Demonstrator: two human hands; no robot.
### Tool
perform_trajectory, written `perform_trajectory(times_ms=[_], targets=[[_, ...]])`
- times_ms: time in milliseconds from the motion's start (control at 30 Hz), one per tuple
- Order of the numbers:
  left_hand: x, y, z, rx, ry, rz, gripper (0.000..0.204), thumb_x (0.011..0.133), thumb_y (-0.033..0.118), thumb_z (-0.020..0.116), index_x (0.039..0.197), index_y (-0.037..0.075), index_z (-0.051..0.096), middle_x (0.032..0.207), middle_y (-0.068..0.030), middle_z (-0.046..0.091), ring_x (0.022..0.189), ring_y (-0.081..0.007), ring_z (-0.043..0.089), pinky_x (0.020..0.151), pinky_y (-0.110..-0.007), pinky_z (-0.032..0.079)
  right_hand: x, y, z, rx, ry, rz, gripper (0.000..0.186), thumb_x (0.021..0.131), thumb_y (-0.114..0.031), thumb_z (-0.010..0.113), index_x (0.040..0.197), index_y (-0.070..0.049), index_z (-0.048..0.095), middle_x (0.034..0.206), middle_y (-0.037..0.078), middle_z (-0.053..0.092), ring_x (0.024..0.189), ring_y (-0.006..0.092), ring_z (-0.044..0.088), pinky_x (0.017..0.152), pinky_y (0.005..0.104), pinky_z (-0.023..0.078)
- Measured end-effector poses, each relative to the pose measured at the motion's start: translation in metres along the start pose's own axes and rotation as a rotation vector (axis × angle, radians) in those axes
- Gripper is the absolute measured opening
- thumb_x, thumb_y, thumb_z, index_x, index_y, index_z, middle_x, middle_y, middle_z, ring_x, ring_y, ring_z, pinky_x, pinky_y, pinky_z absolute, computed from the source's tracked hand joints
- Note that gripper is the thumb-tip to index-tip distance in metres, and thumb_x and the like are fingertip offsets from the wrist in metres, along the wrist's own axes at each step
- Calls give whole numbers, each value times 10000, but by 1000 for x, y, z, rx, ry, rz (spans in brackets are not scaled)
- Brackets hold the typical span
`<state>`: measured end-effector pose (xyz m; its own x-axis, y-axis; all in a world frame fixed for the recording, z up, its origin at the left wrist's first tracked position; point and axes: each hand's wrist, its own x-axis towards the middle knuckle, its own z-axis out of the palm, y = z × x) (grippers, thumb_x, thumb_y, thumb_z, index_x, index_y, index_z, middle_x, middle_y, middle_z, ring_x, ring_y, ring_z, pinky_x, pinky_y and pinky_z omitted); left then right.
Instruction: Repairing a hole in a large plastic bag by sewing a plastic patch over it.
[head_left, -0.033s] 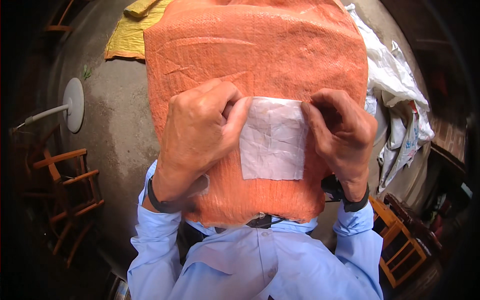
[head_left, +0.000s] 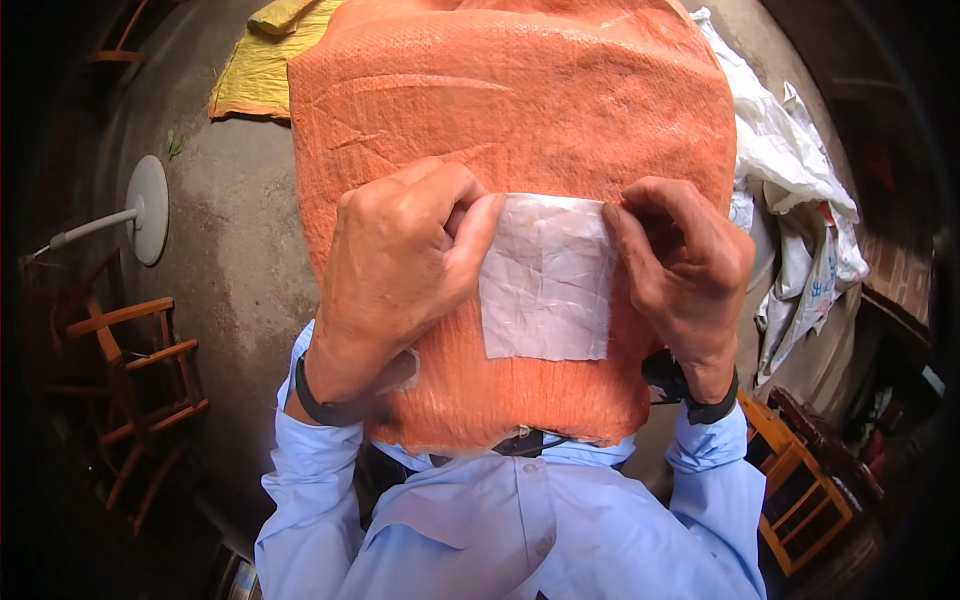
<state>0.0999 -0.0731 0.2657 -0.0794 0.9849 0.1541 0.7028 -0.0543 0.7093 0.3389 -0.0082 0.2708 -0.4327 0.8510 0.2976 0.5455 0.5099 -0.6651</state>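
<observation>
White, creased and roughly square, the sheet [head_left: 545, 285] occupies the middle of the head view, over the orange cloth [head_left: 515, 120] that spreads in front of the person and reaches down to the blue shirt [head_left: 500, 510]. The step in hand appears to be the holding of the sheet, spread out by its upper edge. The left hand [head_left: 405, 245] closes on the upper left corner, the thumb lying along the near face; the right hand [head_left: 685, 255] takes the upper right corner between the thumb and a bent finger. Both grips are narrow pinches with almost no gap at the tips, and neither hand appears to have hold of anything else. The lower edge hangs or lies free between the wrists; whether it rests on the cloth or stands just clear of it cannot be told from overhead, the fingers behind the upper edge being hidden. As a judgement, the next move calls for level hands and a light, even pull, since thin, crumpled material would readily pucker or slip from one corner. A small pale scrap [head_left: 407, 370] lies on the cloth beside the left wrist, apart from the sheet.
</observation>
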Motion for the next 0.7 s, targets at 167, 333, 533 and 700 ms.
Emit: perform_trajectory(times_ms=[167,333,533,700], targets=[[2,1,0,11,7,-3,154,928,50,830,838,-19,726,723,-119,677,597,-216,654,565,-354,482,2,0,1,-21,13,-3,182,844,43,865,969,-9,743,852,130,736,756,292,749,676,364,582],[3,0,1,20,6,-4,162,925,56,835,830,-16,726,709,-118,669,586,-215,646,559,-354,477,3,-2,2,-46,4,0,175,843,43,858,956,-10,735,852,134,731,751,308,741,676,381,579],[3,0,1,45,8,2,176,922,73,842,823,-13,725,702,-121,664,578,-221,639,559,-363,474,3,-1,3,-63,3,-23,178,849,42,852,972,-9,734,863,138,736,756,313,743,679,385,580],[5,-2,0,49,-1,21,180,927,81,844,830,-18,729,704,-125,667,580,-222,641,563,-366,476,3,-3,1,-47,-6,23,175,866,43,850,995,-1,740,874,140,746,760,285,760,671,363,591]])
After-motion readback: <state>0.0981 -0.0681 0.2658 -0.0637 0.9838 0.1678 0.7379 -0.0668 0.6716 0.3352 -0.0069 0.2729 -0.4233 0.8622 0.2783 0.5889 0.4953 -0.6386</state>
